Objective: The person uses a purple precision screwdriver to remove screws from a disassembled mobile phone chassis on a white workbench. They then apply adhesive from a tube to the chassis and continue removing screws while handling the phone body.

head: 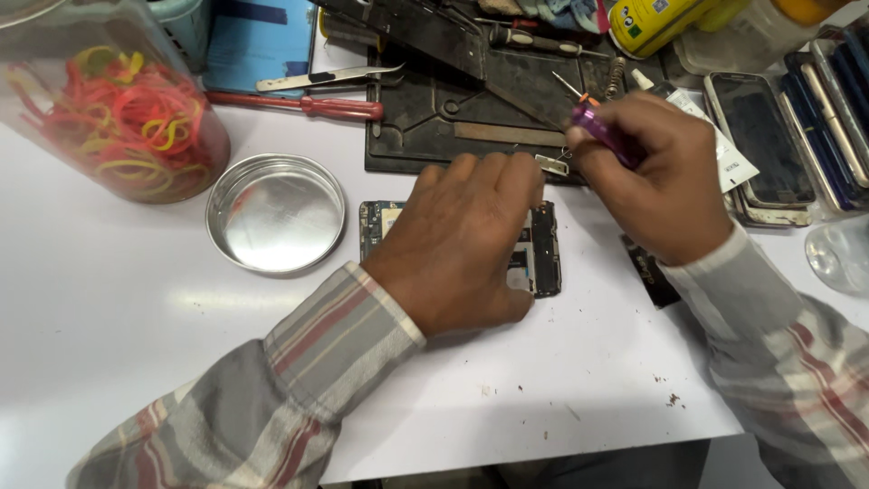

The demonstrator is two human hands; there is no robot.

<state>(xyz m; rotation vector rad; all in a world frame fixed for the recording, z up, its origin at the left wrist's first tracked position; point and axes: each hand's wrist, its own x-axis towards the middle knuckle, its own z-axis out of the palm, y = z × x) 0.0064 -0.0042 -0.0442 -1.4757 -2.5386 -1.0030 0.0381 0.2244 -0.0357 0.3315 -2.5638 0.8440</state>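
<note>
Bright overhead light, glare on the white table, soft shadows, slight blur.

Metal, plastic, cloth on smooth white table
Round tin lid: shiny bare metal. Screwdriver: glossy purple handle. Sleeves: soft woven plaid cloth.

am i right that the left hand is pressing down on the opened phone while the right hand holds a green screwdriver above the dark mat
Not quite: the screwdriver is purple, not green, as the head view shows. The rest holds: the left hand lies flat on the opened phone, and the right hand holds the screwdriver at the edge of the dark mat.
</note>
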